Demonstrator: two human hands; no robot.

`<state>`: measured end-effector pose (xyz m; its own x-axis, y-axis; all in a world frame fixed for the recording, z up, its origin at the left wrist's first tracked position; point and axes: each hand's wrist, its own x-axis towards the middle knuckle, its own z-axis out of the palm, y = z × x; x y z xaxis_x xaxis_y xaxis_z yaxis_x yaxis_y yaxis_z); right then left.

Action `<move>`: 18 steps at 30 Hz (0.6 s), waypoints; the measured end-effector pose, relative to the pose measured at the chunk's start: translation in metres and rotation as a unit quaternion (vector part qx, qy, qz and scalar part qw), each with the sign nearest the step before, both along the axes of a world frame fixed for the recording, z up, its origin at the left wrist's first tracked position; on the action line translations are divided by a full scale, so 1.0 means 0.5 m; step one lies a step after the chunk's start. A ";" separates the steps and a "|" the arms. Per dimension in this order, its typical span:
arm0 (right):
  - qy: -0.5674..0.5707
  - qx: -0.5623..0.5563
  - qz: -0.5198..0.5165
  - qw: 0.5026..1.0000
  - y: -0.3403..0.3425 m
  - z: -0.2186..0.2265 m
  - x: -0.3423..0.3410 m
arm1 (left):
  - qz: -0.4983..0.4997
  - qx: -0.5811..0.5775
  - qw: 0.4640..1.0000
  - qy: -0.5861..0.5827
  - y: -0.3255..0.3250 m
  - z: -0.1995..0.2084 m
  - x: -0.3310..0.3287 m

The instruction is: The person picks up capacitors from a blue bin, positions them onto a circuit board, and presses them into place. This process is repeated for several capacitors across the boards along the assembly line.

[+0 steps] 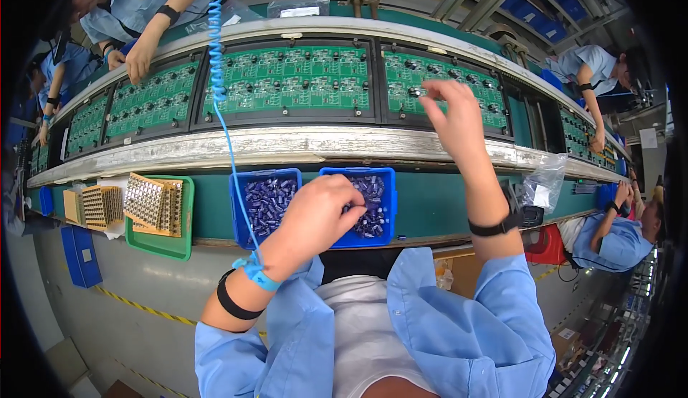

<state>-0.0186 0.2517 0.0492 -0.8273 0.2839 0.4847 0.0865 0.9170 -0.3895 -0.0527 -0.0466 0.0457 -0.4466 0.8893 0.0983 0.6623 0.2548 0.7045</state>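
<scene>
My left hand (319,211) is over the right blue bin (393,204), fingers curled and thumb drawn in close to the purple capacitors (369,229) in it. Whatever is between those fingertips is hidden. My right hand (457,115) reaches across to a green circuit-board panel (494,97) in a black frame. Its thumb and forefinger come together at a small silver-topped capacitor (416,92) on the board. A second blue bin (235,215) of purple capacitors stands to the left, partly behind my left forearm.
A blue coiled cord (216,39) hangs down to my left wristband. Framed board panels (294,75) line the conveyor, bordered by a pale rail (287,143). At left, a green tray (188,226) holds component strips. A clear bag (546,183) lies right. Co-workers' hands (143,57) reach over other panels.
</scene>
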 end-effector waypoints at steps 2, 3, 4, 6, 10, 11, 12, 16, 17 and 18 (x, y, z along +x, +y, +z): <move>-0.050 -0.195 0.090 0.975 -0.075 0.037 0.054 | 0.028 0.040 0.997 -0.051 -0.010 0.008 -0.013; -0.090 -0.258 0.134 0.953 -0.108 0.045 0.087 | 0.056 0.054 0.988 -0.131 -0.009 0.018 -0.017; -0.129 -0.318 0.177 0.922 -0.136 0.048 0.109 | 0.084 0.067 0.972 -0.210 -0.008 0.025 -0.021; -0.141 -0.345 0.185 0.909 -0.180 0.049 0.125 | 0.106 0.079 0.948 -0.289 -0.004 0.026 -0.023; -0.136 -0.366 0.200 0.899 -0.217 0.032 0.125 | 0.115 0.122 0.885 -0.434 -0.009 0.001 -0.025; -0.127 -0.361 0.202 0.902 -0.221 0.026 0.126 | 0.117 0.116 0.872 -0.460 -0.009 0.000 -0.022; -0.128 -0.359 0.201 0.902 -0.226 0.022 0.130 | 0.119 0.110 0.859 -0.485 -0.010 -0.001 -0.018; -0.080 -0.356 0.198 0.910 -0.218 0.020 0.133 | 0.127 0.099 0.836 -0.525 0.002 -0.015 -0.011; -0.100 -0.362 0.193 0.906 -0.207 0.029 0.131 | 0.130 0.093 0.831 -0.533 0.005 -0.017 -0.009; -0.121 -0.370 0.185 0.902 -0.197 0.038 0.133 | 0.129 0.095 0.830 -0.535 0.005 -0.017 -0.003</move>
<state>0.0477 0.1531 0.0685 -0.9880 0.1392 0.0672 -0.0065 0.3968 -0.9179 -0.0540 -0.0439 0.0373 -0.5408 0.7650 -0.3497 -0.4269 0.1086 0.8978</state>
